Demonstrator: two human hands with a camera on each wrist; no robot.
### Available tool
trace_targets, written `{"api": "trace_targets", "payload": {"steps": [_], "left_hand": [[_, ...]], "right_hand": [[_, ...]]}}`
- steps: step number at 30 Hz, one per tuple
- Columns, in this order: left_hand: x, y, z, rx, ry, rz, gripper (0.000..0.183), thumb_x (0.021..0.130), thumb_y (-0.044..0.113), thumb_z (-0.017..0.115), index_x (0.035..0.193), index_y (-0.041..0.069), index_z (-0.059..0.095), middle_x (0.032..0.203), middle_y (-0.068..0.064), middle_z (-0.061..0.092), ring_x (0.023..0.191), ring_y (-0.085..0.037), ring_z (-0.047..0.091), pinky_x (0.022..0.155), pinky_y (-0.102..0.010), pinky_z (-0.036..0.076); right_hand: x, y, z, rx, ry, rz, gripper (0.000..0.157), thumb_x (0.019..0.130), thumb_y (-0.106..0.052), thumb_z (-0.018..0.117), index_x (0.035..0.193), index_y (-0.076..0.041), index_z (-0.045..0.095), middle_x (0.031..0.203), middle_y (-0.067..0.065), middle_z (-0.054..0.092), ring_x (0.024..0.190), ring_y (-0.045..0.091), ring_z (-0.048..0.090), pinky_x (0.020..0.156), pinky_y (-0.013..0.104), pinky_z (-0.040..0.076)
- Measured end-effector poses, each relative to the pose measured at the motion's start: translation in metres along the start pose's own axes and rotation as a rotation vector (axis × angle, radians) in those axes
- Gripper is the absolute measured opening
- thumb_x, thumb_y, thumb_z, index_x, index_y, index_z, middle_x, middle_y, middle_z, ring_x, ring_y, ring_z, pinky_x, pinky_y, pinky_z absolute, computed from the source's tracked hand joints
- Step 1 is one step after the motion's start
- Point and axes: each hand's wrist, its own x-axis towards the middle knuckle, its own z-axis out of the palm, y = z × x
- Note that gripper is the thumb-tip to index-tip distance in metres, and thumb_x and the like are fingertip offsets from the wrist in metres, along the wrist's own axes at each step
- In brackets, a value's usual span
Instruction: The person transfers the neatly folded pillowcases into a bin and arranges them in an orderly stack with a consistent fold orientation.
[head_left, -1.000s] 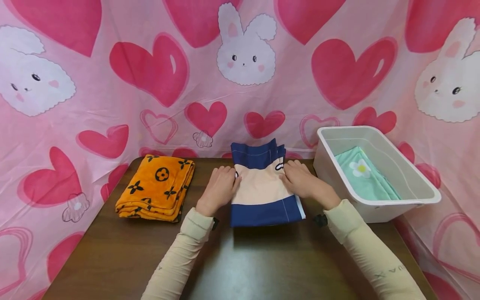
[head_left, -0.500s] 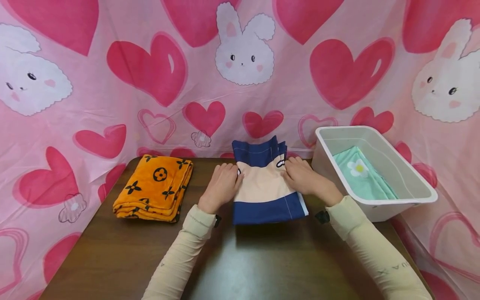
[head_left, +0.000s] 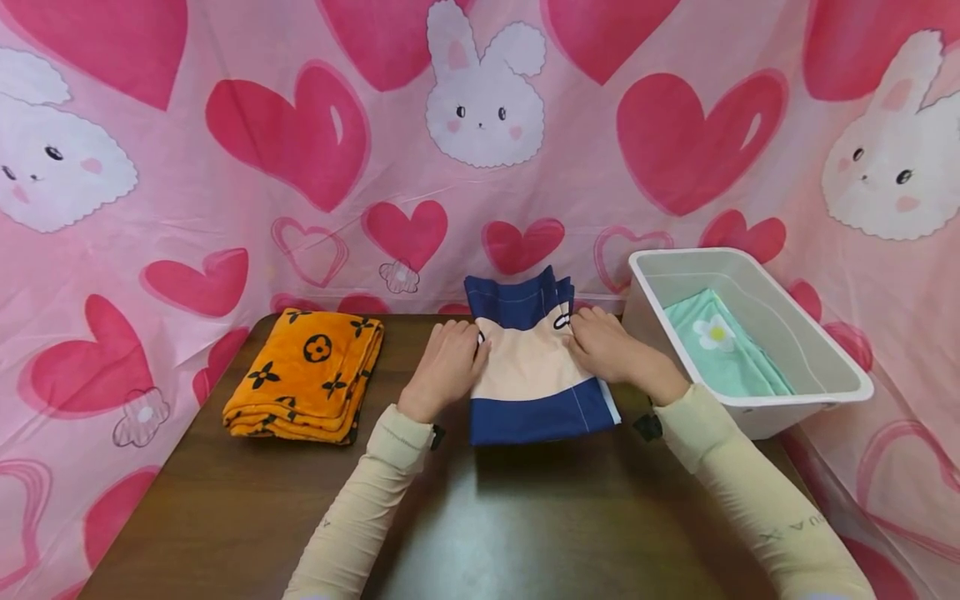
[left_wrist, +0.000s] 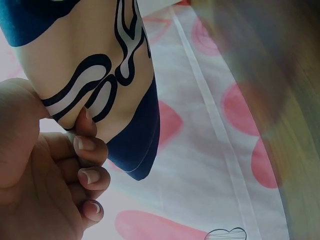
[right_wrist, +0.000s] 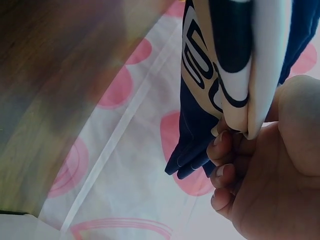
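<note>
A folded cloth, beige in the middle with navy bands, hangs between my two hands over the back part of the table. My left hand pinches its left edge between thumb and curled fingers. At the right edge my right hand grips it the same way. In the left wrist view, the cloth's underside carries black-outlined white lettering. Several stacked layers of the cloth show in the right wrist view, with the thumb on one face. A dark shadow lies on the table under its front edge.
A folded orange blanket with black flower motifs lies at the table's left. On the right stands a white plastic bin holding a folded mint-green cloth with a daisy. A pink heart-and-bunny curtain hangs behind the brown table.
Both hands have shifted slightly to the right and away with the folded cloth, keeping their grip. The orange blanket and the bin stay where they were on the table.
</note>
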Motion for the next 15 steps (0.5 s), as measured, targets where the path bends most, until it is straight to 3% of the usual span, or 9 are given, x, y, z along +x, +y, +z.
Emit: {"api": "trace_targets", "payload": {"steps": [15], "left_hand": [[0.007, 0.007, -0.005, -0.06, 0.073, 0.026, 0.026, 0.102, 0.024, 0.056, 0.089, 0.003, 0.063, 0.081, -0.012, 0.063, 0.08, -0.03, 0.057, 0.075, -0.041, 0.042]], "right_hand": [[-0.001, 0.0, -0.013, -0.001, 0.012, -0.01, 0.025, 0.102, -0.017, 0.052, 0.105, 0.007, 0.06, 0.095, 0.018, 0.056, 0.093, 0.036, 0.049, 0.081, 0.048, 0.04]]}}
